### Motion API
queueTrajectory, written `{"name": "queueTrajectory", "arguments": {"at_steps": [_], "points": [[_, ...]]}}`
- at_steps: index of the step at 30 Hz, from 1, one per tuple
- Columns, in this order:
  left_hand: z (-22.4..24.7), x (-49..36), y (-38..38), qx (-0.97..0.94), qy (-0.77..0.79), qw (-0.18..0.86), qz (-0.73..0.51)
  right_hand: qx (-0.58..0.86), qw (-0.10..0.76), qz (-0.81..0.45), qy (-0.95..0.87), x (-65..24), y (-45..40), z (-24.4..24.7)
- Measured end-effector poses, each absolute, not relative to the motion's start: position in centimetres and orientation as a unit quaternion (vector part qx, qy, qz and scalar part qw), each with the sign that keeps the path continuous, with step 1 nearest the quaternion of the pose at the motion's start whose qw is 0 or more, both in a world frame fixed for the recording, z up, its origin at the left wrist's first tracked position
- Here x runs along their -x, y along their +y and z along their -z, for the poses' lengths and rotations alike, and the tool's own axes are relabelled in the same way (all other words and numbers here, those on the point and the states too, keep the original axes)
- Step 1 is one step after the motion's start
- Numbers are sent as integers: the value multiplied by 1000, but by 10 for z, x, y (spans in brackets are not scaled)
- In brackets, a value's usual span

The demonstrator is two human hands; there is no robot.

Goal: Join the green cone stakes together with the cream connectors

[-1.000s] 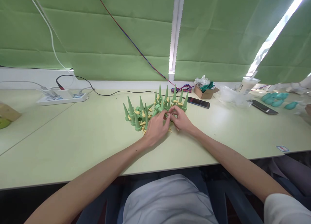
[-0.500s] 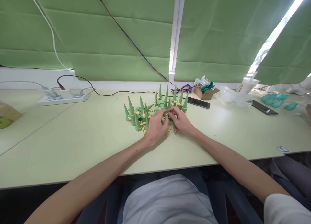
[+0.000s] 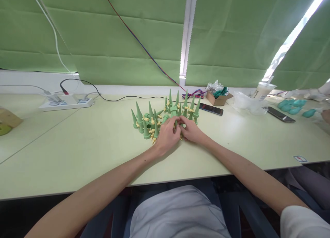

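Note:
My left hand (image 3: 168, 134) and my right hand (image 3: 191, 129) meet at the front of a cluster of green cone pieces, fingertips pinched together and touching. A green piece (image 3: 174, 110) rises just behind the fingertips; its lower part is hidden, so what exactly the fingers hold cannot be made out. Several green cones (image 3: 146, 130) stand upright to the left of my left hand, with small yellow pieces (image 3: 152, 121) among them. More upright green cones (image 3: 196, 110) stand behind my right hand.
Behind the cones lies a black phone (image 3: 211, 109), beside a small cardboard box (image 3: 218, 99). A power strip (image 3: 67, 105) sits at the back left. On the right are a cup (image 3: 261, 91), another phone (image 3: 280, 114) and teal pieces (image 3: 294, 110). Someone's hand shows at the right edge.
Both hands have shifted slightly, their fingertips still together. The green piece behind the fingertips now stands a little farther right and shows differently.

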State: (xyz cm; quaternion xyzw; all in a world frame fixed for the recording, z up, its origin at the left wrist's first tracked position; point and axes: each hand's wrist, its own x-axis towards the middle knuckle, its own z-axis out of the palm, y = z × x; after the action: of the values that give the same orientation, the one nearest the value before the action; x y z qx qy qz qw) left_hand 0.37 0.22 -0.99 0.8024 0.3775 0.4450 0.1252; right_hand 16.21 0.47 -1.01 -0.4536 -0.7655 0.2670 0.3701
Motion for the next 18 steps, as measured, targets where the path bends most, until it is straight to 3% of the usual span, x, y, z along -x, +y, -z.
{"name": "queueTrajectory", "arguments": {"at_steps": [18], "points": [[8,-5,0,-796,373,132,-458,462,322,-123,-817,-163,18,27]]}}
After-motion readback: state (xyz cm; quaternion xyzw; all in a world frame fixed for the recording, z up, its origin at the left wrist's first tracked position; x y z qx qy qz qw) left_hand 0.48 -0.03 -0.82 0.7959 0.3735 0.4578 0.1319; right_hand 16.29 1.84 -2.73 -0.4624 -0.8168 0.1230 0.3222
